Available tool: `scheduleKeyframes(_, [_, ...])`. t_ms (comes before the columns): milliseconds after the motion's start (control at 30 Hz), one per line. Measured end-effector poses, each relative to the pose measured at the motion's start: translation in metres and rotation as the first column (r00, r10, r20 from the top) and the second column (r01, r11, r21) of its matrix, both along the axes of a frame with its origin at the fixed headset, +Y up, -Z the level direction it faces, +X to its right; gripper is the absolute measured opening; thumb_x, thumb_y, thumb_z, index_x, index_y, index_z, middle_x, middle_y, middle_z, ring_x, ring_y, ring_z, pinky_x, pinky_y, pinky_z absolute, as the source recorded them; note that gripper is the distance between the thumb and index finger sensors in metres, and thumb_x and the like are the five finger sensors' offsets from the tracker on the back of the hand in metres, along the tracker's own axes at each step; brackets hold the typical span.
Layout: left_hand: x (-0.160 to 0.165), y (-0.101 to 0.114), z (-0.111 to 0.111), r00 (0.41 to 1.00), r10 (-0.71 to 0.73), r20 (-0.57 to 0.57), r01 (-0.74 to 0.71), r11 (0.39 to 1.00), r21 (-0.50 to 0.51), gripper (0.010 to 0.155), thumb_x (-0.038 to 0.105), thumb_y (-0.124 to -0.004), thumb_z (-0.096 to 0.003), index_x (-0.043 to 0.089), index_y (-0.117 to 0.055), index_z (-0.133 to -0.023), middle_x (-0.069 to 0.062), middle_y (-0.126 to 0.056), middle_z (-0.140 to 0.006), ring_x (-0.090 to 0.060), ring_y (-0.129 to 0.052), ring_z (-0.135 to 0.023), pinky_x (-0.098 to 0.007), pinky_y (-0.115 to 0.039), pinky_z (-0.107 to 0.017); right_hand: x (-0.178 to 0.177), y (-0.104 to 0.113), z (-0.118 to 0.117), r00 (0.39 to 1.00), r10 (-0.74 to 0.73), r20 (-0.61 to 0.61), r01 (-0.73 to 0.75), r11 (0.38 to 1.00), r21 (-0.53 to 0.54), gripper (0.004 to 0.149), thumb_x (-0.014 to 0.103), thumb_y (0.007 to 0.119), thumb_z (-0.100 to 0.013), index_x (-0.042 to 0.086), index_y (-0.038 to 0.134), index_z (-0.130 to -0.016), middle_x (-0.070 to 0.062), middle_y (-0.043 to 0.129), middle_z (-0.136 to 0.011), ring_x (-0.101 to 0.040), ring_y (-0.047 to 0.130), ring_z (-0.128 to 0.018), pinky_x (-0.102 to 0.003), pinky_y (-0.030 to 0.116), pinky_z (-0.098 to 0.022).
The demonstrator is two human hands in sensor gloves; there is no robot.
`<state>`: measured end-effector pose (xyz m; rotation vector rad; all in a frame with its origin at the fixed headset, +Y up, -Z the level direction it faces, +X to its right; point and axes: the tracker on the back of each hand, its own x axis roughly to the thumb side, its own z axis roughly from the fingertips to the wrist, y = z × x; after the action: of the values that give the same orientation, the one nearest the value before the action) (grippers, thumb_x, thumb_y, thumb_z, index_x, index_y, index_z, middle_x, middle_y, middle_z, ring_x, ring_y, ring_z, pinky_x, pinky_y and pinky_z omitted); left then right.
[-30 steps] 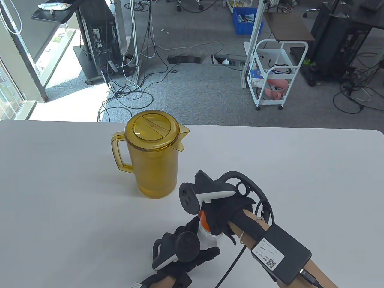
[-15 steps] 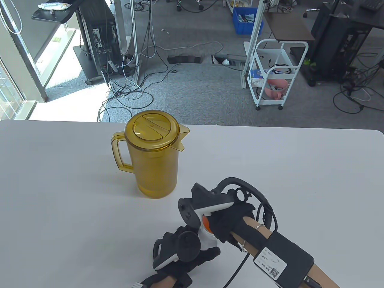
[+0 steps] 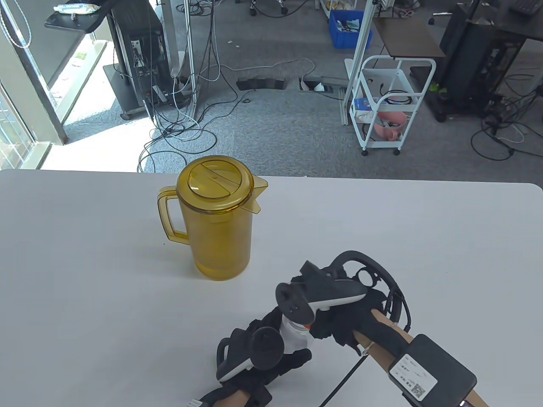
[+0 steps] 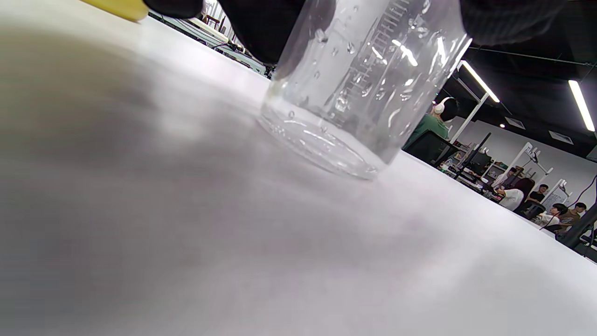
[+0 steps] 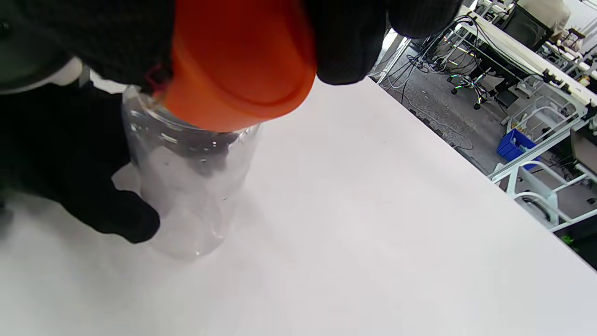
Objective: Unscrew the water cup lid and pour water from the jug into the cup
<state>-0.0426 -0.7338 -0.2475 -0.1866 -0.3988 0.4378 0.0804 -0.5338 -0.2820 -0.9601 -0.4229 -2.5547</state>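
Fingers of the left hand [image 3: 271, 360] wrap the clear cup [image 5: 186, 186], which stands on the white table [image 3: 85, 275] near its front edge. Right hand [image 3: 339, 316] grips the orange lid [image 5: 238, 60] at the cup's mouth; whether it still touches the rim is unclear. Amber jug [image 3: 216, 224] stands lidded farther back.

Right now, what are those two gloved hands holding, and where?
Left hand grips the clear plastic cup round its body; right hand grips its orange lid from above.
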Motion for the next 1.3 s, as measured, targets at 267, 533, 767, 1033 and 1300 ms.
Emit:
scheduleKeyframes(267, [0.0, -0.001, 0.0, 1.0, -0.001, -0.001, 0.001, 1.0, 0.0, 0.111, 0.082, -0.053, -0.0498, 0.007, -0.005, -0.116, -0.009, -0.033, -0.121, -0.024, -0.059, -0.115, -0.06, -0.045, -0.085, 0.098, -0.033, -0.025, 0.73, -0.657, 0.189, 0.656, 0.751, 0.079, 0.093, 0.05, 0.087, -0.042, 0.007, 0.041, -0.11, -0.029, 0.049, -0.111, -0.039, 0.078, -0.095, -0.063, 0.054, -0.071])
scheduleKeyframes(533, [0.0, -0.001, 0.0, 1.0, -0.002, -0.002, 0.002, 1.0, -0.005, 0.111, 0.083, -0.052, -0.0498, 0.007, -0.004, -0.115, -0.009, -0.033, -0.121, -0.023, -0.058, -0.116, -0.06, -0.045, -0.086, 0.169, -0.134, -0.031, 0.022, -0.899, 0.436, 0.899, 0.209, 0.385, 0.092, 0.047, 0.087, -0.045, 0.004, 0.037, -0.11, -0.033, 0.045, -0.11, -0.043, 0.074, -0.095, -0.065, 0.05, -0.069])
scheduleKeyframes(767, [0.0, -0.001, 0.0, 1.0, -0.002, -0.001, 0.002, 1.0, -0.005, 0.111, 0.083, -0.052, -0.0499, 0.007, -0.004, -0.115, -0.009, -0.033, -0.121, -0.024, -0.058, -0.115, -0.06, -0.045, -0.085, 0.172, -0.175, -0.043, 0.15, -0.842, 0.518, 0.8, 0.411, 0.437, 0.092, 0.044, 0.087, -0.045, 0.004, 0.035, -0.11, -0.034, 0.042, -0.109, -0.045, 0.072, -0.096, -0.065, 0.048, -0.068])
scheduleKeyframes(1033, [0.0, -0.001, 0.0, 1.0, -0.002, -0.001, 0.002, 1.0, -0.005, 0.111, 0.083, -0.052, -0.0497, 0.007, -0.004, -0.115, -0.009, -0.031, -0.121, -0.023, -0.058, -0.115, -0.06, -0.044, -0.086, 0.163, -0.19, -0.065, 0.364, -0.733, 0.575, 0.697, 0.623, 0.354, 0.092, 0.043, 0.088, -0.045, 0.004, 0.035, -0.11, -0.033, 0.042, -0.11, -0.045, 0.073, -0.095, -0.065, 0.049, -0.069])
scheduleKeyframes(1300, [0.0, -0.001, 0.0, 1.0, -0.002, -0.001, 0.002, 1.0, -0.005, 0.111, 0.083, -0.052, -0.0497, 0.007, -0.004, -0.115, -0.008, -0.031, -0.121, -0.023, -0.057, -0.116, -0.06, -0.044, -0.086, 0.163, -0.2, -0.074, 0.412, -0.699, 0.585, 0.69, 0.658, 0.3, 0.092, 0.041, 0.089, -0.044, 0.006, 0.035, -0.109, -0.032, 0.041, -0.11, -0.045, 0.073, -0.097, -0.063, 0.05, -0.069])
